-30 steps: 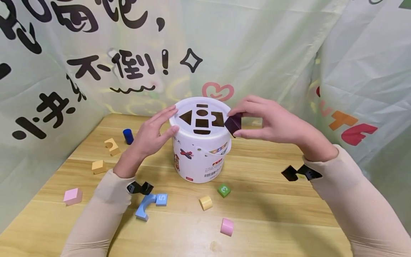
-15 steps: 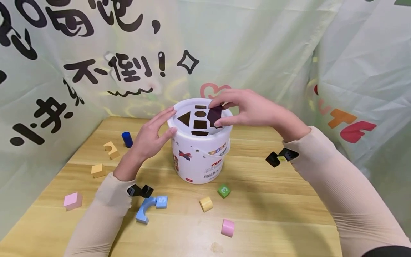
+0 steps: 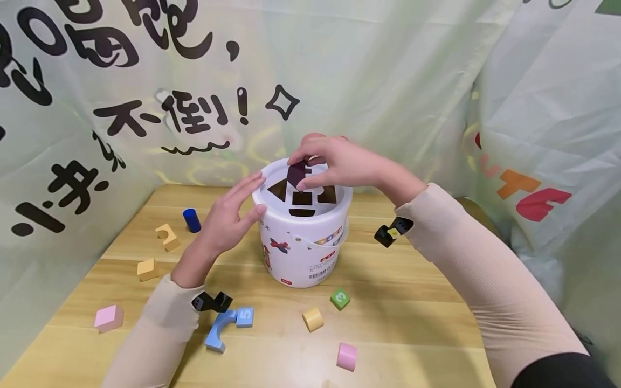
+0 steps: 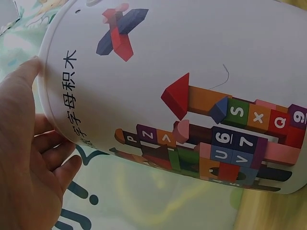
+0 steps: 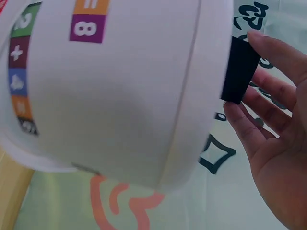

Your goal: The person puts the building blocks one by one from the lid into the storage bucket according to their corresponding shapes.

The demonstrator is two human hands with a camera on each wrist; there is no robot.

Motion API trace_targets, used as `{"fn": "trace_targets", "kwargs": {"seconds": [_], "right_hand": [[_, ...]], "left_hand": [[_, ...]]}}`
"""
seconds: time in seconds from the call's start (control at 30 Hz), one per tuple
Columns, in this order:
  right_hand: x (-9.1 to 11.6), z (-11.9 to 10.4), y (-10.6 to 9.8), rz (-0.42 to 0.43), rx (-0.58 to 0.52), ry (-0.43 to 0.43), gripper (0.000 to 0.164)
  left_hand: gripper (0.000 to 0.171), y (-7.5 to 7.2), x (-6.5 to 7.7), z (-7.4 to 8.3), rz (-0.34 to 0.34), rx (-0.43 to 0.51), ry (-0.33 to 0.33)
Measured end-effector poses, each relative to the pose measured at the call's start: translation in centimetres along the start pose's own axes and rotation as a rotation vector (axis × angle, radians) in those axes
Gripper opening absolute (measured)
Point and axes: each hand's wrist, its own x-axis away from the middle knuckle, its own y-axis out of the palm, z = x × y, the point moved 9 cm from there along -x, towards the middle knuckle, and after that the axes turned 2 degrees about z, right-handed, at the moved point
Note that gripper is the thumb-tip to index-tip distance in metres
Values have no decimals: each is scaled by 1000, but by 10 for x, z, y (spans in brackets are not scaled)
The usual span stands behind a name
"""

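A white lidded bucket (image 3: 298, 269) stands on the wooden table, its lid (image 3: 321, 211) cut with dark shaped holes. My left hand (image 3: 225, 221) rests at the left of the rim, fingers straight and thumb toward the front. In the left wrist view, fingertips touch the rim beside the printed wall. Over the lid, my right hand (image 3: 342, 161) pinches a dark purple block (image 3: 296, 175) between thumb and fingers. The block overlaps the area of the round and small slot holes, between the triangle and the notched hole. In the right wrist view, the block (image 5: 240, 69) sticks up above the rim.
Left of the bucket lie a blue cylinder (image 3: 191, 220), yellow notched block (image 3: 167, 237), yellow block (image 3: 147, 269) and pink block (image 3: 109, 318). In front are a blue arch (image 3: 219, 331), blue square (image 3: 245, 317), yellow piece (image 3: 312, 319), green block (image 3: 340, 299) and pink piece (image 3: 346, 357).
My right hand has carried the purple block leftward, from the bucket's right rim past the notched hole to the middle of the lid. My left hand has stayed on the rim.
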Motion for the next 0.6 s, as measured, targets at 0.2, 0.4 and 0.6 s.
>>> {"fn": "trace_targets", "kwargs": {"seconds": [0.2, 0.4, 0.6], "right_hand": [[-14, 6, 9, -15, 15, 64, 41], [-26, 10, 22, -66, -57, 86, 39], [-33, 14, 34, -119, -43, 90, 39]], "left_hand": [[58, 1, 0, 2, -1, -1, 10], [58, 1, 0, 3, 2, 0, 15], [58, 1, 1, 0, 2, -5, 5]]}}
